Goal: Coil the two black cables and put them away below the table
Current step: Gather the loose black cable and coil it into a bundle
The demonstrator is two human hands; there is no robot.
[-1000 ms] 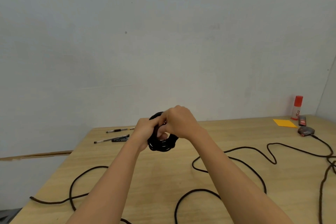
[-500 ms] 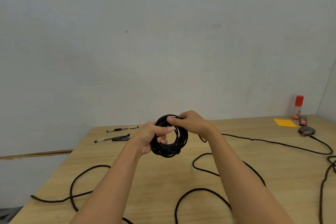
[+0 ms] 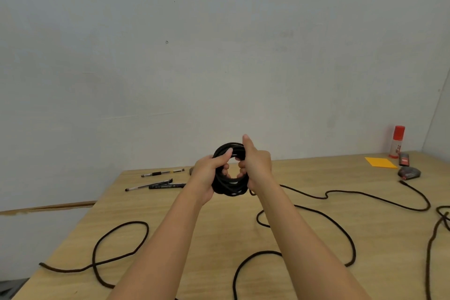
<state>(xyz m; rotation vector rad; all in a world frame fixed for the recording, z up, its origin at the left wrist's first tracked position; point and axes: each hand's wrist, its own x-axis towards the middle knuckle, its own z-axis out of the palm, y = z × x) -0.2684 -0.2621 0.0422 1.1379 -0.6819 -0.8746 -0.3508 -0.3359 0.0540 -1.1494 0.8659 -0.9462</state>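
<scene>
Left hand (image 3: 203,178), right hand (image 3: 258,165), fingers (image 3: 226,167) grasping one cable coil (image 3: 230,189), perhaps three pens (image 3: 155,185)

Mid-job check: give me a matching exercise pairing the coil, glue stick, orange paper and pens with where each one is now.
Things:
1 coil
2 glue stick
3 orange paper
4 pens

Places:
A lying flat near the far right corner
B lying at the far left of the table
C gripped by the left hand and right hand
D standing upright near the wall, far right

Pairs: 1-C, 2-D, 3-A, 4-B
</scene>
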